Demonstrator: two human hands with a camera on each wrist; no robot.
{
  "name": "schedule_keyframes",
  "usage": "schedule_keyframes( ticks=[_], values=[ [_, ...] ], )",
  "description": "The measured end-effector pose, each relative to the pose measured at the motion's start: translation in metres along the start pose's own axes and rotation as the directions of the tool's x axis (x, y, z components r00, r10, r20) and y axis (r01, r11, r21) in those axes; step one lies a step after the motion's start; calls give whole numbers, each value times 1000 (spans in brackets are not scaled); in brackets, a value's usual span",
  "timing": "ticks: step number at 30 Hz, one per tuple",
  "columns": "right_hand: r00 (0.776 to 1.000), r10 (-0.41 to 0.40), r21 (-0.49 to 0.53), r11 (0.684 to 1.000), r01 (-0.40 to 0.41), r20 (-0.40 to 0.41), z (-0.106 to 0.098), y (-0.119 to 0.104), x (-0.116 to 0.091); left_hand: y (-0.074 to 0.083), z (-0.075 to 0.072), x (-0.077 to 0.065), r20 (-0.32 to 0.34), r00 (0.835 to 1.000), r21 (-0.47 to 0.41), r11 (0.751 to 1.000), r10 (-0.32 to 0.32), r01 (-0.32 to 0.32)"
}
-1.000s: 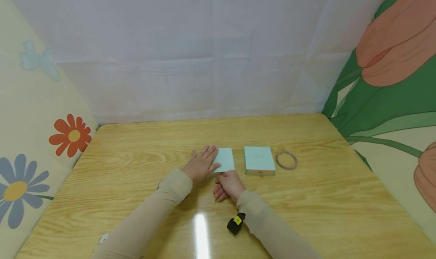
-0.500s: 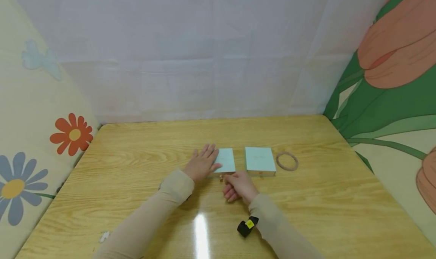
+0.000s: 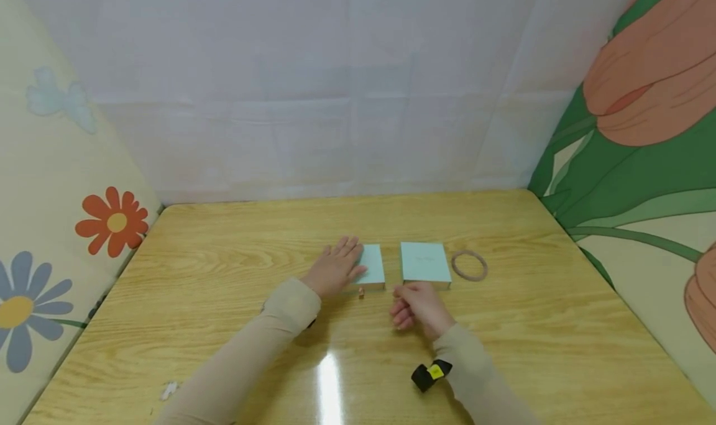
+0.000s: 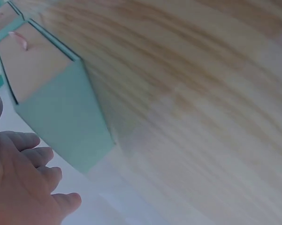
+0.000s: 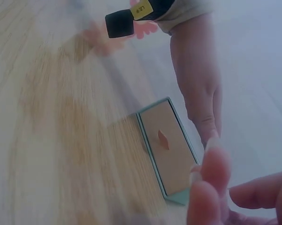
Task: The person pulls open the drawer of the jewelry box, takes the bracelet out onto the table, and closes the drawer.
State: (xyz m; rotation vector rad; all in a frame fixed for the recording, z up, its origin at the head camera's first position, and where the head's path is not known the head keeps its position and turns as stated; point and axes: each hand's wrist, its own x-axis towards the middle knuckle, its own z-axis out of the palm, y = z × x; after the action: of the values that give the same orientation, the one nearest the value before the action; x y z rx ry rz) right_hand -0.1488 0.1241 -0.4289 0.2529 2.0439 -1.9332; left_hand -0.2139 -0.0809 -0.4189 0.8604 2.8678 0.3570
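My left hand rests flat, fingers spread, on the left pale-teal drawer box and covers its left part. In the left wrist view, the fingers lie along that box's top edge. Its tan drawer front sits in the sleeve, and a small pinkish ribbon tab sticks out. My right hand is by the front left corner of the second pale-teal box, apart from the left box. Its fingers are loosely curled, with thumb and forefinger tips close together and nothing seen between them.
A grey-brown ring lies right of the second box. A small white scrap lies at the front left, near my left sleeve. A white cloth hangs behind the wood-grain table; flower-printed cloths stand at both sides.
My right hand has let go of the left box's tab and moved right towards the second box. The tab has come into sight. My left hand has stayed on the left box.
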Motion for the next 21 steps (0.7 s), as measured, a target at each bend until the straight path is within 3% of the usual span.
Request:
schedule_keyframes(
  ticks=[21],
  values=[
    [996, 52, 38, 998, -49, -77, -36, 2, -7, 39, 5, 23, 21, 996, -12, 996, 84, -84]
  ],
)
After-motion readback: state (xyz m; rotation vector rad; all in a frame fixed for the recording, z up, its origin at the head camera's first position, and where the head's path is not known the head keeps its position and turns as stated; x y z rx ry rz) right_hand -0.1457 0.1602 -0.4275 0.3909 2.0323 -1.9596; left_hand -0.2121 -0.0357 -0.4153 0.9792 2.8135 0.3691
